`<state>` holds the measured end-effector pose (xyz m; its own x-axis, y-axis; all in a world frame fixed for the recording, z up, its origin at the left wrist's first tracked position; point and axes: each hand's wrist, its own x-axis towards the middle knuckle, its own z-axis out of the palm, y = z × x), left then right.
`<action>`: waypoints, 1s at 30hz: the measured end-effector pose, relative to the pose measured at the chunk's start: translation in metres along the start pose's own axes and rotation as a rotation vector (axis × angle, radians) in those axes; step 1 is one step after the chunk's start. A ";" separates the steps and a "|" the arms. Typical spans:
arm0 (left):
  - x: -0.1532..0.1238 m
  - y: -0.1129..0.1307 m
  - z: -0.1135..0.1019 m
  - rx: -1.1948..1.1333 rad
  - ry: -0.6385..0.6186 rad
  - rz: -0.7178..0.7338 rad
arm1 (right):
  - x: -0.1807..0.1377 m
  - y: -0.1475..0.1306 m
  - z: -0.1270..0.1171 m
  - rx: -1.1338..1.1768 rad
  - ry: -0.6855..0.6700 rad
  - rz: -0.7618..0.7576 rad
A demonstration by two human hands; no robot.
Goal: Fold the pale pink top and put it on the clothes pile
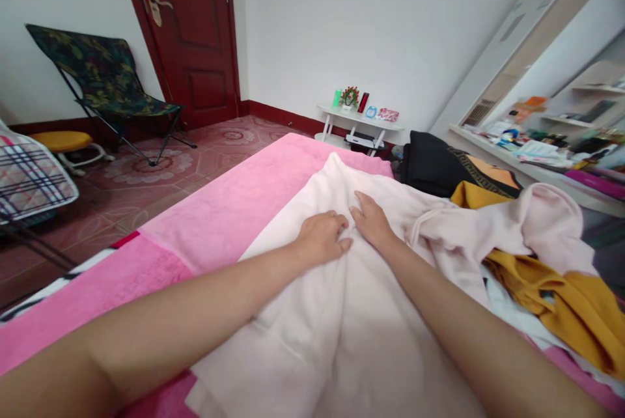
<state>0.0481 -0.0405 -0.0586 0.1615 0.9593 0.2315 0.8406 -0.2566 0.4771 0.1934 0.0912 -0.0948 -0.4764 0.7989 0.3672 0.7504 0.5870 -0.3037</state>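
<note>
You are leaning over a bed covered with a pink blanket [229, 209], and both of your bare arms are reaching far out across a pale pink garment [342, 314] that is lying spread in the middle of the bed, from the near edge up towards the far end. Your left hand [322, 236] is resting palm down on the cloth, its fingers curled and pinching up a small fold of the fabric. Your right hand [374, 219] is lying just beside it, touching the same fold, with its fingers flatter and pressing on the cloth; you cannot tell whether they are actually gripping anything. To the right of the garment a mustard yellow piece of clothing [576, 307] is lying crumpled, and a black garment [430, 164] is sitting at the far right corner of the bed. Beyond the bed, a small white table [361, 120] is standing against the far wall, a dark red door [195, 34] is closed at the far left, and a folding chair [107, 79] is standing near it.
</note>
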 end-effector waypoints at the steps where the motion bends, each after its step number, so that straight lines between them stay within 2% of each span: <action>1: -0.004 0.001 -0.002 -0.009 -0.001 0.024 | -0.011 -0.004 -0.003 0.044 0.002 -0.034; 4: -0.015 0.003 -0.010 -0.018 -0.012 0.075 | -0.031 -0.012 -0.011 0.162 -0.013 -0.097; 6: -0.024 0.002 -0.020 -0.047 -0.081 0.116 | -0.036 -0.015 -0.015 0.247 -0.001 -0.103; 11: -0.073 0.003 -0.074 -0.264 -0.464 0.301 | -0.037 -0.015 -0.017 0.365 0.043 -0.218; 13: -0.101 0.011 -0.095 -0.262 -0.584 0.307 | -0.036 -0.013 -0.016 0.353 0.081 -0.199; 15: -0.127 0.020 -0.106 -0.225 -0.660 0.289 | -0.035 -0.012 -0.015 0.327 0.101 -0.182; 19: -0.159 0.033 -0.100 -0.141 -0.570 0.222 | -0.034 -0.011 -0.015 0.301 0.092 -0.168; 24: -0.156 0.039 -0.091 -0.198 -0.477 0.175 | -0.035 -0.009 -0.015 0.301 0.087 -0.164; 27: -0.145 0.038 -0.090 -0.483 -0.414 0.051 | -0.035 -0.007 -0.016 0.286 0.096 -0.094; 30: -0.134 0.035 -0.086 -0.871 -0.310 -0.194 | -0.035 -0.005 -0.018 0.285 0.160 -0.028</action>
<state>0.0114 -0.1878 0.0002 0.2948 0.9509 -0.0944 0.2057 0.0334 0.9781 0.2142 0.0579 -0.0906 -0.4005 0.7643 0.5054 0.5690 0.6397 -0.5167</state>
